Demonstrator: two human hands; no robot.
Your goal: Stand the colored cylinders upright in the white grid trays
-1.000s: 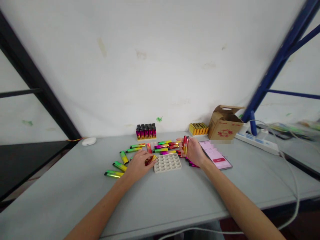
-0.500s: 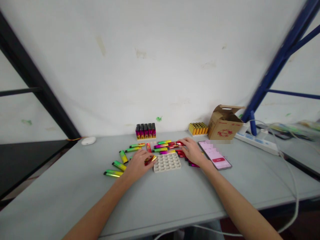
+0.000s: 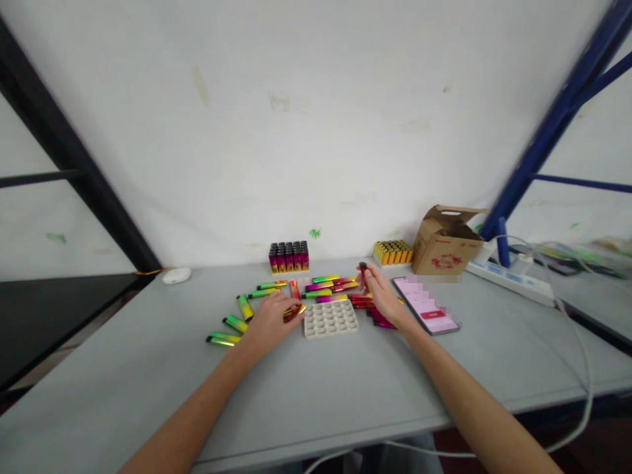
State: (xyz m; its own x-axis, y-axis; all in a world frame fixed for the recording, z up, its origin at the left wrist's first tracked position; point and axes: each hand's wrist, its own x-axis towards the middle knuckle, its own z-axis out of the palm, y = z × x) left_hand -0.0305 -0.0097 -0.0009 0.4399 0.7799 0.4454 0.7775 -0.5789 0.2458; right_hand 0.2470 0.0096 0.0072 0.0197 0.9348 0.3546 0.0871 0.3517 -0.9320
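My left hand point(image 3: 274, 316) is closed around shiny red-and-gold lighters point(image 3: 295, 312) just left of the white tray; how many it holds I cannot make out. Raised slightly above the pile, my right hand point(image 3: 380, 293) pinches a red lighter point(image 3: 364, 268), its black end pointing up. The white tray point(image 3: 330, 334) lies between the hands, its rows of round hollows bare. Behind it are scattered several green, purple and red lighters point(image 3: 318, 294). More green-yellow lighters point(image 3: 236, 323) lie beside my left hand, and dark red-purple ones point(image 3: 379, 319) under my right wrist.
Against the wall stand a tray of upright purple lighters point(image 3: 289, 257) and a block of yellow cylinders point(image 3: 394, 252). Further right are an open cardboard box point(image 3: 447, 247), a phone point(image 3: 429, 309) and a power strip point(image 3: 518, 282) with a white cable. A white case point(image 3: 176, 276) sits far left.
My right hand has lifted a red lighter from the pile and tipped it upright. My left hand has shifted slightly left, still holding its lighters.
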